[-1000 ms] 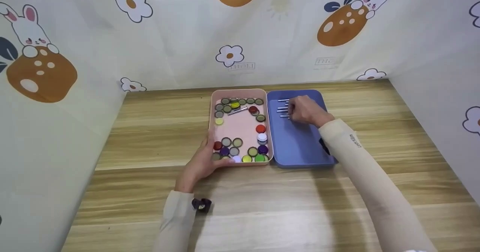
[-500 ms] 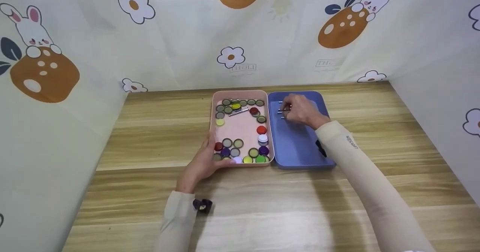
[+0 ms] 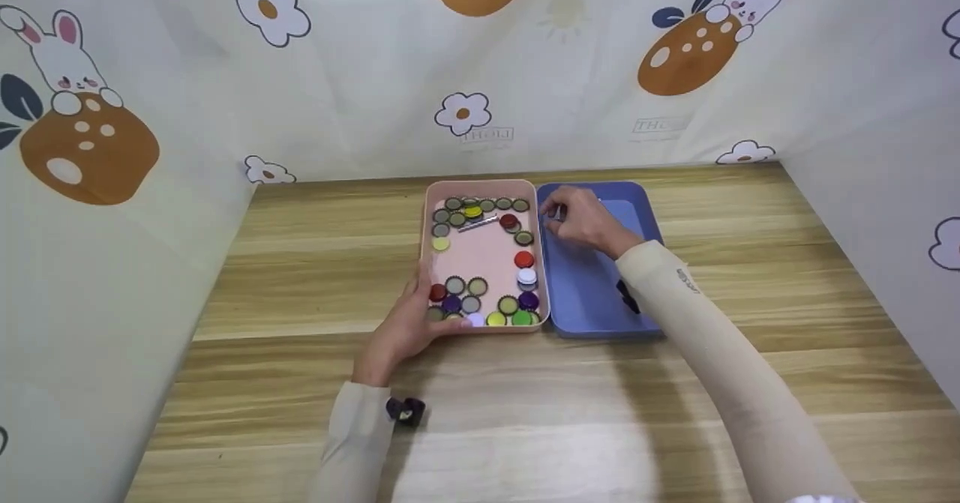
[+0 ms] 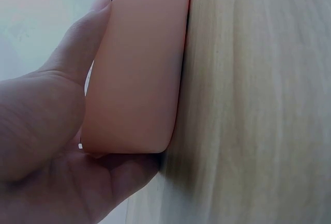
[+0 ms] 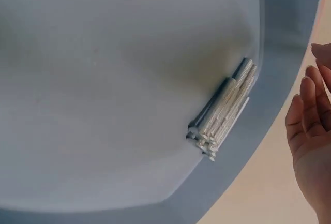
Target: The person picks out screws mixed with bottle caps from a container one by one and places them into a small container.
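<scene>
At the near left corner of a pink tray (image 3: 484, 255), my left hand (image 3: 405, 323) grips the wall, thumb over the near rim. The left wrist view shows this thumb (image 4: 77, 43) against the tray's outer wall. Bottle caps (image 3: 523, 259), some face up and some upside down, line the pink tray, along with a metal screw (image 3: 478, 224). Over the left rim of a blue tray (image 3: 592, 293), my right hand (image 3: 585, 222) pinches what seems a small screw, mostly hidden by the fingers. Several silver screws (image 5: 222, 110) lie bunched in the blue tray.
Both trays stand side by side on a wooden table (image 3: 315, 263). A patterned cloth (image 3: 360, 98) rises behind and at both sides. Small dark devices sit at the left wrist (image 3: 405, 411) and the right wrist (image 3: 628, 295).
My right hand has lifted from the screws in the blue tray and moved left toward the pink tray. My left hand keeps its hold on the pink tray.
</scene>
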Motion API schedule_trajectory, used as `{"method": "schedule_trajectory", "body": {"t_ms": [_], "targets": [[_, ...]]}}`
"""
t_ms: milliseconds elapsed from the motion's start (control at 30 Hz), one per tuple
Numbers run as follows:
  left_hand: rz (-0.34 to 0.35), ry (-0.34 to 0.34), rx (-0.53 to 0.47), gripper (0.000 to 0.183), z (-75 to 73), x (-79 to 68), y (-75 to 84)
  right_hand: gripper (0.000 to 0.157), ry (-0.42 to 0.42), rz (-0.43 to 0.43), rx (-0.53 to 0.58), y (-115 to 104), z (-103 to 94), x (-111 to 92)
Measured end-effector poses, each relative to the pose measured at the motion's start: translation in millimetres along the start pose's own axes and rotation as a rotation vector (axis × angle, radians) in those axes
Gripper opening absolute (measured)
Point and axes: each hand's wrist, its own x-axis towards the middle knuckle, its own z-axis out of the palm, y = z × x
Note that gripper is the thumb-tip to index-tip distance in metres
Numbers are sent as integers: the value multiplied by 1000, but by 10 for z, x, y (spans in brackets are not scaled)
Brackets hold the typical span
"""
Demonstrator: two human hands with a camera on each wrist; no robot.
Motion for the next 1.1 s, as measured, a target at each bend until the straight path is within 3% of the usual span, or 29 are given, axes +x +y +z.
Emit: {"method": "schedule_trajectory", "body": {"t_ms": [400,1100], "targets": [[18,13,-7,127,11,9,-15,26,-41,-7,47,-132,86,91],[18,3,14,124,-3,-18,-6,34,-146,159,98,-331,153,273]]}}
